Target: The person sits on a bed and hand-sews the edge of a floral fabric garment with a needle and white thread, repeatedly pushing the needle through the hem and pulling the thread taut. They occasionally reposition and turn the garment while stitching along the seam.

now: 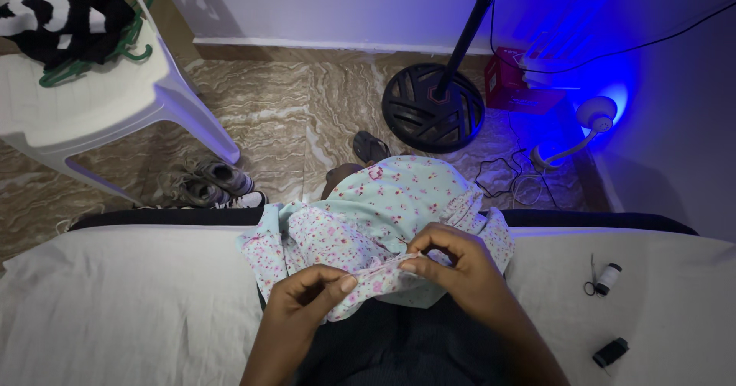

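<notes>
Floral garment — soft, light, limp; left hand and right hand each pinch its folded hem — best hold there.

Spools right of garment (on sheet)

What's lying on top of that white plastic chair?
On the white plastic chair lies a black and white garment over green hangers. The garment covers part of the hangers, so their number cannot be told.
</notes>
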